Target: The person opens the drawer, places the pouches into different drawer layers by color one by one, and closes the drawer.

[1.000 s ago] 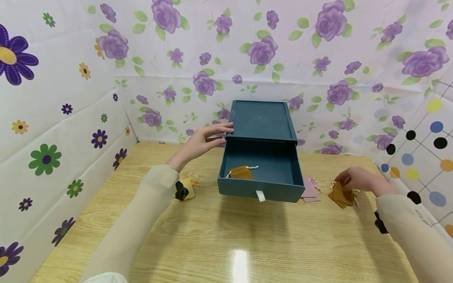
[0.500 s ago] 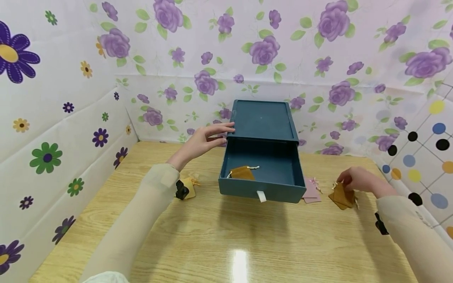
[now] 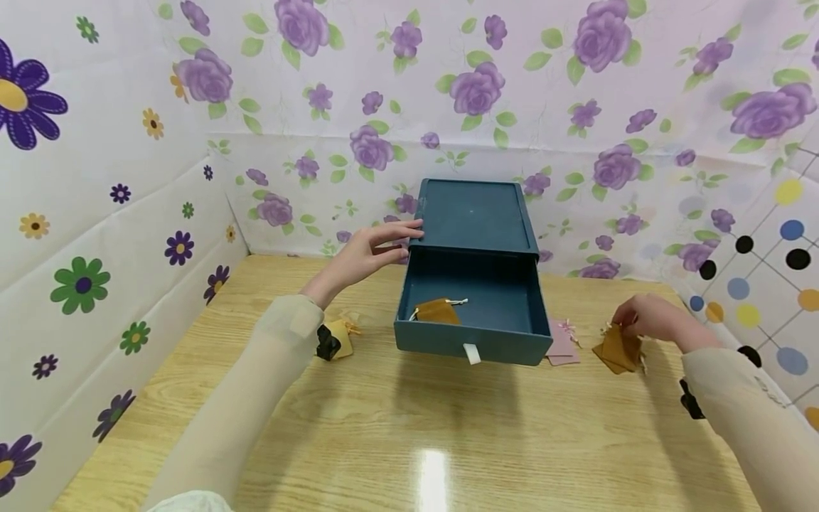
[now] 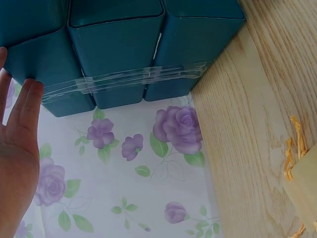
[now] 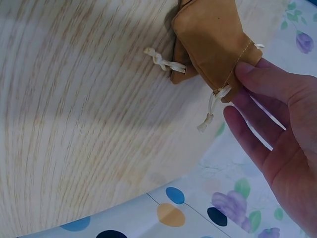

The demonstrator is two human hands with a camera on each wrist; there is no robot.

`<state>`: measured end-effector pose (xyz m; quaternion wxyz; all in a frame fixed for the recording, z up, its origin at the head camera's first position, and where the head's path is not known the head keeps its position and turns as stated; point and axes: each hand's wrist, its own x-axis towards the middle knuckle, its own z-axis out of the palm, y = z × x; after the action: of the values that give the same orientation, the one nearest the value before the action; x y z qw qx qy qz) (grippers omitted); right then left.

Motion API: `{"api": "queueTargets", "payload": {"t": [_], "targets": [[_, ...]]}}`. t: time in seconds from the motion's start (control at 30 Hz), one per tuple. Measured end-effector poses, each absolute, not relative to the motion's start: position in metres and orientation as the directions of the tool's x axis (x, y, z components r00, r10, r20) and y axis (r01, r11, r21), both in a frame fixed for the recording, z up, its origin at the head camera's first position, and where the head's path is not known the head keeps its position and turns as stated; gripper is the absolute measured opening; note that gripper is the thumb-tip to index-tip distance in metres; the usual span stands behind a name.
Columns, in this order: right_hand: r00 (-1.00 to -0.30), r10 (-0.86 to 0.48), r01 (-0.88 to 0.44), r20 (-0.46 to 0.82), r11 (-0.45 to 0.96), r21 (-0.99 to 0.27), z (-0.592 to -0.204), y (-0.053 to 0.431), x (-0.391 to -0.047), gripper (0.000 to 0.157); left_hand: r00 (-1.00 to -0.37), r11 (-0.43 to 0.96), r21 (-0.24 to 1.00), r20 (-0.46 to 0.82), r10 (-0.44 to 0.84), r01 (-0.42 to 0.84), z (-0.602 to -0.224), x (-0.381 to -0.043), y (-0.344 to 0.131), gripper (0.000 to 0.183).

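The right hand (image 3: 649,318) pinches a brown pouch (image 5: 213,39) by its drawstring end, the thumb on one face and fingers behind. That pouch overlaps a second brown pouch (image 5: 190,74) at the right of the wooden table (image 3: 358,441); whether it is lifted clear of it cannot be told. Pale cords hang from both.

The left hand (image 3: 367,252) grips nothing, its fingers extended and their tips against the left side of a dark blue cabinet (image 3: 476,213). The cabinet's top drawer (image 3: 473,341) is pulled out, a white tab (image 3: 471,353) on its front and another brown pouch (image 3: 438,311) inside, near the front left corner. Pink pouches (image 3: 561,345) lie just right of the drawer; a yellow pouch (image 3: 340,340) lies to its left, beside the left wrist.
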<state>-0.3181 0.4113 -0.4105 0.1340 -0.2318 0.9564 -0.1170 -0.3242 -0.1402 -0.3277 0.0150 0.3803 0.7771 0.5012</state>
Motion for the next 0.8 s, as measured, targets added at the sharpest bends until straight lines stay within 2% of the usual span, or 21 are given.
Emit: {"api": "queueTargets", "payload": {"t": [0.47,0.8], "targets": [[-0.852,-0.502,-0.455,-0.149,0.851,-0.262,-0.405,0.413,-0.319,0.021,-0.7,0.195,0.786,0.371,0.61,0.586,-0.328,-0.324,-0.14,0.037],[-0.854,-0.508,-0.477,-0.114,0.851,-0.221,-0.378,0.415,-0.324,0.022,-0.71,0.198,0.795,0.362,0.604,0.573,-0.329,-0.324,-0.139,0.037]]}}
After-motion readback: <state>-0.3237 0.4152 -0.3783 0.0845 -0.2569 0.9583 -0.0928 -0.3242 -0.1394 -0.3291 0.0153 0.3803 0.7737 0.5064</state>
